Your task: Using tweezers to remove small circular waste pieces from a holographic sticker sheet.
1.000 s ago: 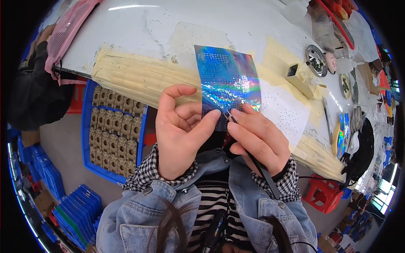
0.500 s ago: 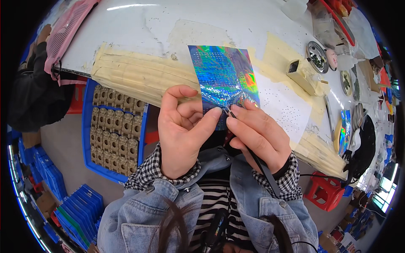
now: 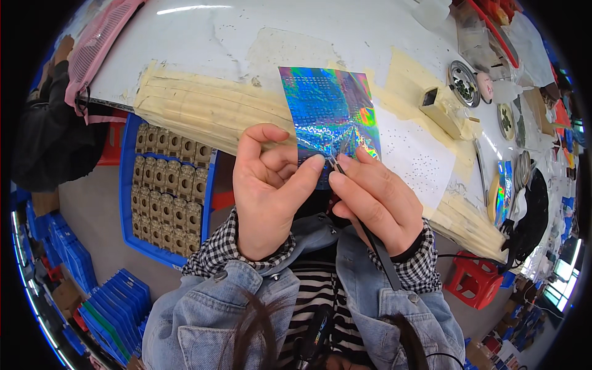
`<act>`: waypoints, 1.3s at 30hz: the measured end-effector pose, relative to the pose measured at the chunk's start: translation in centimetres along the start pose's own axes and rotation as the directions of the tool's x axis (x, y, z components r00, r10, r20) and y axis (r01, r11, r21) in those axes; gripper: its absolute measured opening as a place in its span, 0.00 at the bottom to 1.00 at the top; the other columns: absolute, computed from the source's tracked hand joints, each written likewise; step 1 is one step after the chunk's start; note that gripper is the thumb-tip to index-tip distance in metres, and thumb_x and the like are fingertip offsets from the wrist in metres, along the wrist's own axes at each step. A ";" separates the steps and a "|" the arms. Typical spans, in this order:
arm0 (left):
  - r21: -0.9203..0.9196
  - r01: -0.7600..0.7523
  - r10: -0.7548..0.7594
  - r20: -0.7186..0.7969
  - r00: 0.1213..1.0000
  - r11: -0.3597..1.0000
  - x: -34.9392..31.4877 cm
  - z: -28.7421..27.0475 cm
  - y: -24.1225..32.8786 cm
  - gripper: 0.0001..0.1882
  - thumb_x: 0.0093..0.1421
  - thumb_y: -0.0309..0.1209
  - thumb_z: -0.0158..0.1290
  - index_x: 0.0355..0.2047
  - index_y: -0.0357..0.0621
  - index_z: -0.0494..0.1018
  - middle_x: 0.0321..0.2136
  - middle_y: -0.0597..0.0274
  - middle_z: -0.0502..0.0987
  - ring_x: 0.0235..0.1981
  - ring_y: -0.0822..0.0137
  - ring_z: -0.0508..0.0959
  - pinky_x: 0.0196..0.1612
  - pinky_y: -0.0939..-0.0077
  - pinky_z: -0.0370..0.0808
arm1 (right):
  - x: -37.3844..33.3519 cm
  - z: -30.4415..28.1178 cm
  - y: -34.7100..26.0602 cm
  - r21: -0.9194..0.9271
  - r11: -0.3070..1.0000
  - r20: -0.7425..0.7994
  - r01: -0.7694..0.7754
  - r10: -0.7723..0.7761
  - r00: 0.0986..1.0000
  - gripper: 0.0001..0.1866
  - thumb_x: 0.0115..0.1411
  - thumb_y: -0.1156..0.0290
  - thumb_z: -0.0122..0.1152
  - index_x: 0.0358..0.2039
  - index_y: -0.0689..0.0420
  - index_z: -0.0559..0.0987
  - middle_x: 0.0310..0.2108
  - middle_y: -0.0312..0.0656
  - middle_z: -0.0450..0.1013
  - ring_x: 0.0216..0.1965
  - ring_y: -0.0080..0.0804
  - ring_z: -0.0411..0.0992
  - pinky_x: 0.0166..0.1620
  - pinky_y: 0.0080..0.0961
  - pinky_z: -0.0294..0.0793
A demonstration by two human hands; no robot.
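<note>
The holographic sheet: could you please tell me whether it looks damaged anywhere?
Yes: the holographic sheet looks wrinkled in its lower half, near the left hand and the tweezers; its upper part appears flatter.

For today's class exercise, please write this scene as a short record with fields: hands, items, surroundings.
Left hand: holds holographic sheet near its lower edge, thumb in front
Right hand: holds slim black tweezers, tips at the sheet beside the left thumb
Paper: white, dotted with tiny dark specks, on the table
Tray: blue, holding rows of brown pieces, on the left side
</note>
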State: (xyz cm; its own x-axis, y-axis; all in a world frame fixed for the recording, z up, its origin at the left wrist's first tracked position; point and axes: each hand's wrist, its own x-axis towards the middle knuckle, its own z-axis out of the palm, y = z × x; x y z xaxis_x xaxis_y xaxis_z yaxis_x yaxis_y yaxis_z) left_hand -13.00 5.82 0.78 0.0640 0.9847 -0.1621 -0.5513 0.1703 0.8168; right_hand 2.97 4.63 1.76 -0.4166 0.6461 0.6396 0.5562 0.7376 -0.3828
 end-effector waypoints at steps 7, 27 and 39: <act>-0.006 -0.002 0.002 0.021 1.000 1.000 0.1 -0.3 0.0 0.21 0.54 0.14 0.51 0.45 0.38 0.55 0.32 0.53 0.78 0.34 0.73 0.77 0.38 0.82 0.73 | -0.1 0.2 0.0 -0.024 1.000 -0.004 0.017 -0.017 1.000 0.17 0.48 0.71 0.65 0.40 0.63 0.78 0.35 0.49 0.74 0.36 0.40 0.76 0.43 0.37 0.77; -0.015 -0.011 0.011 0.005 1.000 1.000 0.3 -0.1 -0.2 0.20 0.54 0.14 0.50 0.45 0.39 0.57 0.34 0.53 0.77 0.35 0.73 0.76 0.39 0.83 0.72 | -1.9 -3.2 -0.7 -0.113 0.993 0.043 -0.044 0.049 0.998 0.16 0.50 0.66 0.64 0.40 0.58 0.79 0.35 0.46 0.74 0.40 0.40 0.75 0.46 0.41 0.75; 0.001 -0.055 0.055 -0.010 0.998 0.998 0.0 0.0 -0.7 0.20 0.54 0.13 0.50 0.45 0.39 0.58 0.36 0.56 0.75 0.37 0.74 0.74 0.42 0.82 0.69 | -5.8 -6.8 -1.2 -0.429 0.896 0.167 -0.117 0.206 0.964 0.16 0.50 0.66 0.64 0.40 0.56 0.78 0.35 0.42 0.75 0.40 0.38 0.74 0.47 0.41 0.74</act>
State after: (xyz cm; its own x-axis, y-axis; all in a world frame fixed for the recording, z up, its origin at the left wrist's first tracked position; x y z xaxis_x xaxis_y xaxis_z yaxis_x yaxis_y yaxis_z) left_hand -12.63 5.65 0.19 0.0251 0.9922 -0.1225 -0.5534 0.1158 0.8248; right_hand 9.67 -1.31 3.05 -0.4073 0.8078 0.4261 0.8553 0.5010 -0.1321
